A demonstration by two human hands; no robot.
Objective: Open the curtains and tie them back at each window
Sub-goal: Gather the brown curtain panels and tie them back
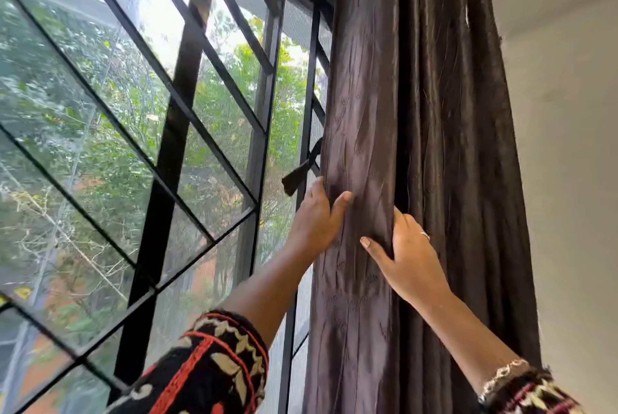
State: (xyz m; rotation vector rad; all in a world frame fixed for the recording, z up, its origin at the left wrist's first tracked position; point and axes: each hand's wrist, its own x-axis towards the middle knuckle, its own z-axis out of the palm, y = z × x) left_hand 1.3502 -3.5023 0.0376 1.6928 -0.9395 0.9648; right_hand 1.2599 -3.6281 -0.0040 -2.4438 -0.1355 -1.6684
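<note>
Curling round the window-side edge of the gathered curtain [361, 95], the fingers [317, 188] of the left hand [316, 216] disappear behind the cloth while its thumb lies flat on the front, so this hand grips the bundle. Lower on the curtain and toward its middle, the right hand [406, 254] has its fingers tucked into a deep fold and its thumb pressed on the front, pinching the front pleats together. The curtain hangs as a tall upright column, bunched and drawn off the glass. A dark tie-back [299, 176] with a frayed end juts out from the curtain's window-side edge, just above the left fingertips and sloping down away from the cloth. It is apart from both hands and not yet round the bundle. The left hand is clearly the nearer, so reaching up for the strap probably falls to it while the right hand keeps the folds gathered. Beyond the curtain's window side stands the barred window [167, 132].
</note>
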